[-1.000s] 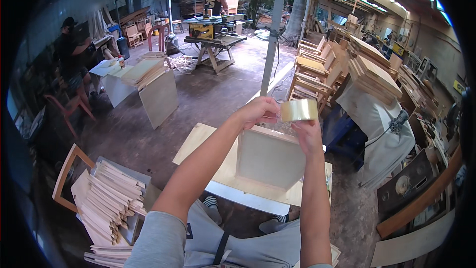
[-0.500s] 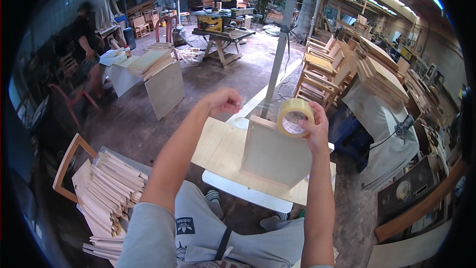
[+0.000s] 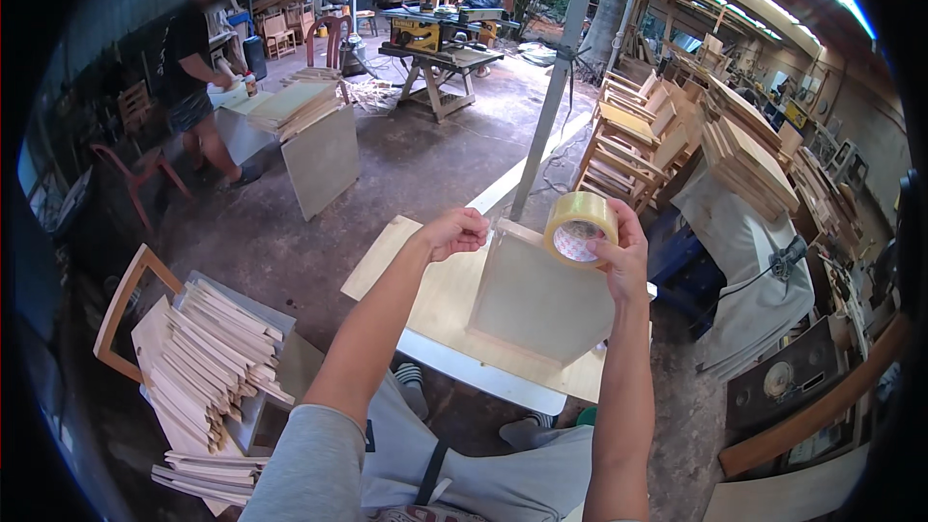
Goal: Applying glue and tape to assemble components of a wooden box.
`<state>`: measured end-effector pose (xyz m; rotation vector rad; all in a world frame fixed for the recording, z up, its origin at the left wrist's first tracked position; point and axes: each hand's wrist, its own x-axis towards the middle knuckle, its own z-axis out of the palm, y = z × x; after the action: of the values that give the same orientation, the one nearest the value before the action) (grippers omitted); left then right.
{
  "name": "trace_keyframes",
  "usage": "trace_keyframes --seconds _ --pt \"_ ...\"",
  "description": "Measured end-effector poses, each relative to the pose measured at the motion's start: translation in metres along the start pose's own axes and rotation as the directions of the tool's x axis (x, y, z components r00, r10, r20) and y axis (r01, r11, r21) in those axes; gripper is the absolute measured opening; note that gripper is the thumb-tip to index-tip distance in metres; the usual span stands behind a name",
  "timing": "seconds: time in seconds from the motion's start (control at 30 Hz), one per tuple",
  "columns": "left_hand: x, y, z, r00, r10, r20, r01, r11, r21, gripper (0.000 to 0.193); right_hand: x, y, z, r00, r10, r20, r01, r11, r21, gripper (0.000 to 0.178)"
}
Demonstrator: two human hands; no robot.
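Note:
In my right hand (image 3: 626, 249) is a wide roll of clear yellowish packing tape (image 3: 580, 203), gripped by its ring with the thumb at the inner core. My left hand (image 3: 456, 235) is closed in a pinch to the left of the roll, at the height of the panel's top edge. A see-through strip of the tape seems to run to its fingers, though it barely shows. Below both hands, a pale square panel with a wooden edge (image 3: 541, 300) stands tilted on a light wooden board (image 3: 425, 304).
A white tabletop (image 3: 483, 374) lies beneath the board. Thin wooden slats (image 3: 208, 358) are stacked at my lower left. A metal post (image 3: 551, 106) rises just beyond the panel, with wooden chairs (image 3: 633, 130) to its right. Another person (image 3: 184, 68) stands at a table far left.
My left hand has come down and slightly right, to the panel's top left corner. The roll has shifted slightly right. The board's left end now reaches further left in view.

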<state>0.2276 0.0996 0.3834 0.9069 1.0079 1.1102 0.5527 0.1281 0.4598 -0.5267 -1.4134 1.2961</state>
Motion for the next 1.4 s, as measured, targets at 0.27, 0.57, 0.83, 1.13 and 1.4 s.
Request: trace_keyframes --seconds 0.27,0.57,0.83,1.13,1.4 --pt "0.004 -0.067 0.045 0.939 0.006 -0.343 -0.004 1.000 0.006 0.012 0.000 0.004 -0.013 0.999 0.044 -0.009 -0.044 0.999 -0.017 0.077" --pt "0.016 0.015 0.097 0.878 0.439 -0.190 -0.364 0.871 0.329 0.066 -0.006 -0.001 -0.006 1.000 0.019 0.008 -0.019 0.998 -0.065 0.079" --pt "0.018 0.022 0.097 0.912 0.367 -0.181 -0.036 0.512 0.858 0.086 0.002 0.005 -0.002 0.993 -0.052 -0.110 0.044 0.996 -0.077 0.077" --pt "-0.019 0.051 0.136 0.968 0.237 -0.085 0.002 0.332 0.943 0.089 0.012 -0.067 -0.057 0.980 -0.125 0.152 0.194 0.741 -0.643 0.069" --pt "0.012 0.027 0.105 0.946 0.316 -0.074 -0.003 0.237 0.972 0.091 -0.057 -0.132 -0.134 0.945 0.062 0.322 0.328 -0.198 -0.924 0.071"
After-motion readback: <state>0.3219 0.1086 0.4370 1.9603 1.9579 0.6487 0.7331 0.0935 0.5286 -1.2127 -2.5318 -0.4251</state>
